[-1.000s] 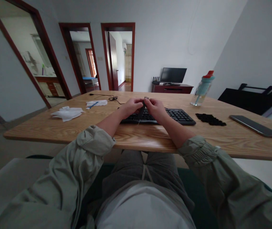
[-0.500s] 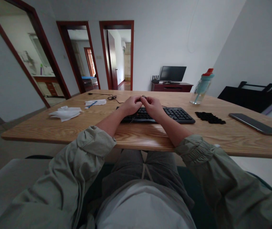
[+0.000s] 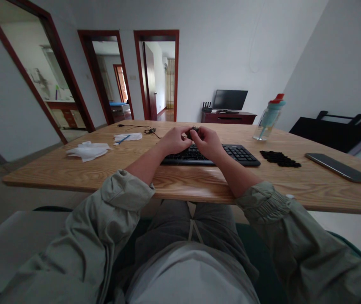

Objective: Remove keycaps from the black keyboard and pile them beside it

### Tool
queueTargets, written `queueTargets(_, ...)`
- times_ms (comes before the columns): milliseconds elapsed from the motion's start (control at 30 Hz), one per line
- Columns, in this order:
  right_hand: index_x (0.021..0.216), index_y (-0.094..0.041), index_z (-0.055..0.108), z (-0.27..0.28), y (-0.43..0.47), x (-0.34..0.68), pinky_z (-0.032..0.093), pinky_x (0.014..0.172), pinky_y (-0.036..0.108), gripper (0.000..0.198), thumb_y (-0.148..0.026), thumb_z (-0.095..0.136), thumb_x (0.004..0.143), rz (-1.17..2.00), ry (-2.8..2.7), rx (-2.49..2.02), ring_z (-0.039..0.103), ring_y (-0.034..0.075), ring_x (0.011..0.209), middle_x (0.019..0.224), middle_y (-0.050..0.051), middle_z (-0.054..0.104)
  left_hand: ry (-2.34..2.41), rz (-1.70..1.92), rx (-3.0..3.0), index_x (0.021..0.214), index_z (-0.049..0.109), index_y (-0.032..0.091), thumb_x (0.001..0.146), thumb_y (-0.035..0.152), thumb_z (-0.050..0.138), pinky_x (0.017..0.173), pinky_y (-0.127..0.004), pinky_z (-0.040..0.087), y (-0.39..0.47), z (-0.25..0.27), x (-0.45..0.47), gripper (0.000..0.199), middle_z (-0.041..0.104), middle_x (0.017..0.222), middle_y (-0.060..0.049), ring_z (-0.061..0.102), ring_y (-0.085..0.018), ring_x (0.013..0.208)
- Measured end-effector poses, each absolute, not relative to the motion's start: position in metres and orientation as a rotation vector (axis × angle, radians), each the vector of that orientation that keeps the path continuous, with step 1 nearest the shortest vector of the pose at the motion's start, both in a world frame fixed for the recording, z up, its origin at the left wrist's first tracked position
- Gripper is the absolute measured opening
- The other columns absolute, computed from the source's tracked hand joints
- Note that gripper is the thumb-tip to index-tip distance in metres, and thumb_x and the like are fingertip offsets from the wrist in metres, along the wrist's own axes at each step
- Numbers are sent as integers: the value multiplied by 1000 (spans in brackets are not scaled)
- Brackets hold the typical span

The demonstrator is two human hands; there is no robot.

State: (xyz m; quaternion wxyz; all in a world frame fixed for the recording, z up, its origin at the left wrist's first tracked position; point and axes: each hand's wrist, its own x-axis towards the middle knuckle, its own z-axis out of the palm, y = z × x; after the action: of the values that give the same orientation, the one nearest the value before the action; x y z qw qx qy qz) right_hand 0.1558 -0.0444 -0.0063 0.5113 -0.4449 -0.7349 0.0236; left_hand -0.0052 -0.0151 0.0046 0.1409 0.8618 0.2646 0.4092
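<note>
My left hand [image 3: 175, 141] and my right hand [image 3: 209, 143] meet above the black keyboard [image 3: 242, 155], fingertips pinched together. Between them is a small dark piece [image 3: 194, 129], mostly covered by the fingers, so its kind cannot be made out. Both hands are closed on it. The keyboard lies flat on the table, its left and middle parts largely hidden under my hands and forearms. To its right, a patch of small black pieces that look like keycaps [image 3: 280, 159] is laid out.
On the wooden table [image 3: 104, 172] lie a crumpled white tissue [image 3: 88, 151], another tissue [image 3: 134, 136] with a blue stick-like tool [image 3: 122, 140], and a coiled black cable [image 3: 149, 131]. A water bottle [image 3: 267, 120] stands at the back right, near a dark flat device [image 3: 340, 168].
My fingers have shifted slightly around the small piece, and more of its dark surface shows. The whole view has tilted a little; the things on the table stay put.
</note>
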Motion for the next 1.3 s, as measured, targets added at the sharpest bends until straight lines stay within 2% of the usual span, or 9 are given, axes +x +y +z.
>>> queueTargets(267, 72, -20, 50, -3, -52, 155, 29, 57, 29, 37, -52, 50, 91, 56, -1726, -1029, 42, 13, 60, 62, 0, 49, 647, 1272, 2379, 107, 69, 13, 71, 10, 49, 57, -20, 45, -25, 9, -3, 42, 70, 104, -7, 59, -9, 65)
queueTargets(433, 72, -19, 52, -2, -54, 159, 28, 58, 29, 38, -51, 49, 91, 68, -1772, -991, 41, 13, 62, 63, 0, 49, 646, 1188, 2519, 98, 72, 13, 70, 9, 51, 63, -19, 44, -28, 18, -9, 36, 69, 87, -3, 57, -11, 73)
queueTargets(567, 66, -19, 50, -2, -53, 163, 25, 57, 29, 42, -53, 52, 90, 129, -1831, -978, 38, 12, 60, 60, -2, 44, 644, 1066, 2508, 93, 73, 12, 69, 10, 53, 55, -18, 40, -26, 19, -14, 32, 62, 72, 1, 50, -7, 59)
queueTargets(700, 65, -19, 49, -2, -48, 167, 24, 55, 28, 44, -54, 52, 90, 139, -1805, -947, 36, 11, 58, 59, -3, 41, 661, 1084, 2431, 104, 74, 13, 71, 11, 52, 48, -18, 37, -22, 15, -16, 40, 60, 67, 2, 47, -5, 49)
queueTargets(833, 63, -20, 47, -2, -40, 174, 25, 52, 27, 47, -58, 52, 89, 167, -1687, -954, 36, 11, 54, 56, -3, 39, 665, 1111, 2429, 115, 73, 14, 73, 12, 50, 51, -19, 42, -21, 12, -18, 47, 66, 71, 0, 52, -7, 52)
queueTargets(1033, 67, -20, 50, -4, -30, 182, 30, 43, 23, 49, -65, 54, 86, 333, -1440, -951, 43, 9, 46, 55, -1, 50, 831, 1132, 2538, 105, 77, 14, 85, 29, 55, 66, -24, 48, -25, 13, -23, 34, 75, 82, -5, 63, -13, 70)
queueTargets(1200, 75, -18, 53, -1, -26, 177, 32, 38, 21, 43, -60, 59, 84, 376, -1285, -963, 44, 8, 41, 61, 1, 59, 985, 1054, 2629, 105, 77, 18, 82, 40, 66, 73, -26, 48, -22, 10, -28, 34, 77, 94, -7, 67, -16, 80)
queueTargets(1300, 74, -18, 52, 8, -22, 170, 34, 38, 20, 38, -54, 60, 84, 391, -1247, -958, 44, 7, 42, 59, 0, 57, 1060, 1019, 2656, 103, 77, 19, 83, 42, 66, 71, -26, 47, -19, 10, -30, 33, 77, 91, -6, 67, -16, 79)
